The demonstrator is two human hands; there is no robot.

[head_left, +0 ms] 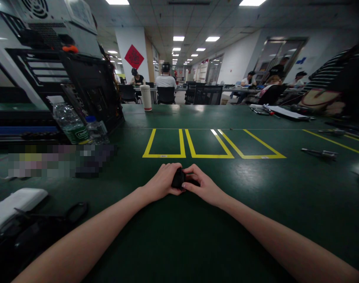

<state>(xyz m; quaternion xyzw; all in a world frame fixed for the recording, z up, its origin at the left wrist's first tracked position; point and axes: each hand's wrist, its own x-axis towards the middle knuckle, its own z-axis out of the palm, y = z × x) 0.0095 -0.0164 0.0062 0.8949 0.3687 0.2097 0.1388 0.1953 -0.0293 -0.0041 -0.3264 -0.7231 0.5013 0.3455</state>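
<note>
Between my two hands is a small black object (178, 179), dark and rounded, mostly covered by fingers; its kind does not show. My left hand (163, 181) wraps round it from the left, with the fingers over its far side and the thumb at the near side. From the right, my right hand (204, 184) pinches its edge between thumb and fingertips. Both hands are low over the dark green tabletop (179, 236), just in front of the yellow tape frames (164, 156).
At left stand an opened computer case (91, 86), a water bottle (69, 120) and a smaller blue-capped bottle (96, 131). A white cup (146, 97) is at the back. On the right lie a metal tool (321, 153) and papers (287, 112); a person in striped sleeves (332, 70) leans there.
</note>
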